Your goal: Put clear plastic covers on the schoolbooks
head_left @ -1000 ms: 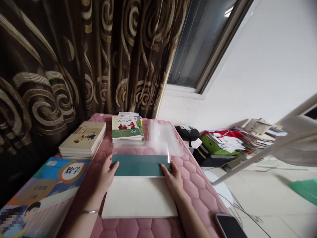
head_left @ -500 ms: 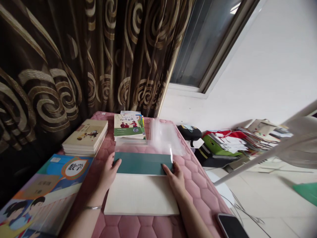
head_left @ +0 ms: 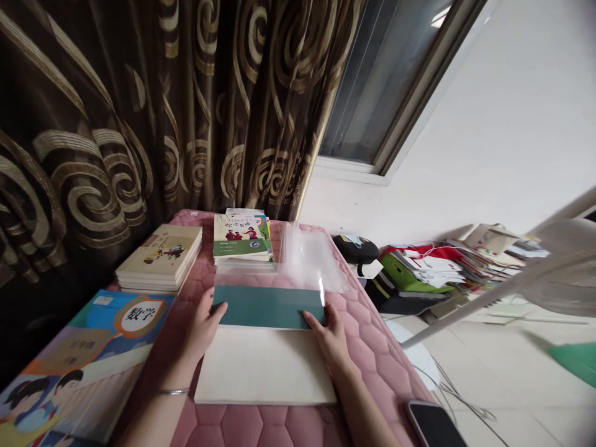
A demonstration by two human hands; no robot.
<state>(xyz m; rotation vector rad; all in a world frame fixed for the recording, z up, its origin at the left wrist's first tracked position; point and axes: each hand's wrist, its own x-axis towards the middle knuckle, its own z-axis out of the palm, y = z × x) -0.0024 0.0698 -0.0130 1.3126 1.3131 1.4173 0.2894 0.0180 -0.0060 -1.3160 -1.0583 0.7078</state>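
Note:
A book [head_left: 265, 369] lies in front of me, with a pale page over its near part and a teal cover [head_left: 272, 307] across its far part. Clear plastic [head_left: 251, 274] reaches beyond the teal strip, its edge shining at the right. My left hand [head_left: 208, 312] grips the left edge of the teal cover, thumb on top and fingers underneath. On the opposite edge, my right hand [head_left: 331, 338] holds the cover the same way. Part of each hand's fingers is hidden beneath the book.
Left of the book lie a math textbook [head_left: 88, 366] and a stack of beige books [head_left: 161, 257]. Farther back are more books [head_left: 242, 236] and clear plastic sleeves [head_left: 311, 257]. A phone [head_left: 435, 422] rests at the pink padded surface's right edge; piled items [head_left: 419, 270] stand beyond.

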